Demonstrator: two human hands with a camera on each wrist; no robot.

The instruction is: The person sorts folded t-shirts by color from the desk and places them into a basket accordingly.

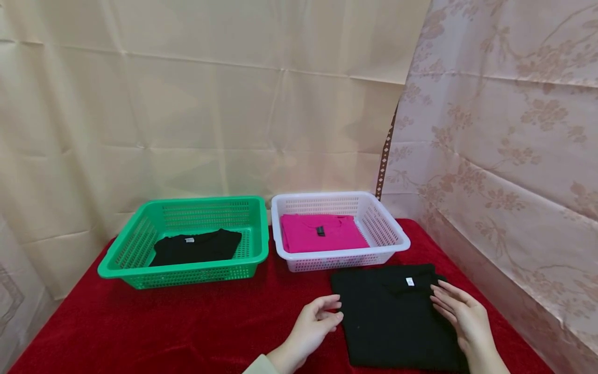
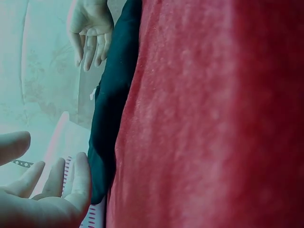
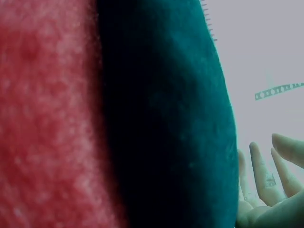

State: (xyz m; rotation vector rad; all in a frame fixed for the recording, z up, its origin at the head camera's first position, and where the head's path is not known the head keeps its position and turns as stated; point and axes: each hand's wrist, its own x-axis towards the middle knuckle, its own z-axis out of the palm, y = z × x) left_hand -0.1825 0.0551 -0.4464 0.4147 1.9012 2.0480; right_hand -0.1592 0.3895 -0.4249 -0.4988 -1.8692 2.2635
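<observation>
A folded black shirt (image 1: pixel 397 322) with a small white neck label lies on the red cloth at the front right. My left hand (image 1: pixel 314 323) is at its left edge, fingers loosely bent and holding nothing. Over the shirt's right edge is my right hand (image 1: pixel 464 317), its fingers spread and relaxed near the collar. In the left wrist view the left fingers (image 2: pixel 80 183) appear beside the dark fabric, with the right hand (image 2: pixel 92 31) beyond. The right wrist view shows the shirt's side (image 3: pixel 175 118) close up, with the right fingers (image 3: pixel 261 175) next to it.
A green basket (image 1: pixel 182 272) at the back left holds a black shirt (image 1: pixel 198 248). Beside it, a white basket (image 1: pixel 343 255) contains a folded pink shirt (image 1: pixel 322 234). Red cloth (image 1: pixel 187 322) covers the table. Beige curtain (image 1: pixel 196 104) and patterned curtain (image 1: pixel 523 130) hang behind and at right.
</observation>
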